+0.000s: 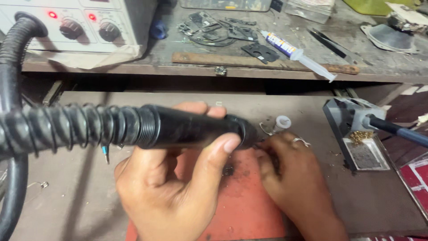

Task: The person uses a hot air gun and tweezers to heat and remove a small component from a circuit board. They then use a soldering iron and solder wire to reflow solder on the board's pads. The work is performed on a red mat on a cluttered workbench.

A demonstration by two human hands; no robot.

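Note:
My left hand point(174, 192) is wrapped around the black handle of a hot-air tool point(191, 129), thumb over its front end. A black ribbed hose point(67, 129) runs off to the left from the handle. The tool's tip points right, just over a red mat point(245, 209). My right hand point(294, 174), a ring on one finger, rests on the mat with its fingertips bunched right at the tip. Whatever lies under those fingers is hidden. A small dark part point(228, 170) lies on the mat below the handle.
A white rework station point(80, 27) with two knobs and red lights stands at the back left. A soldering-iron stand point(356, 143) with brass wool and an iron point(397, 129) is at the right. A syringe point(296, 54), tweezers point(327, 43) and dark phone parts point(223, 31) lie on the upper shelf.

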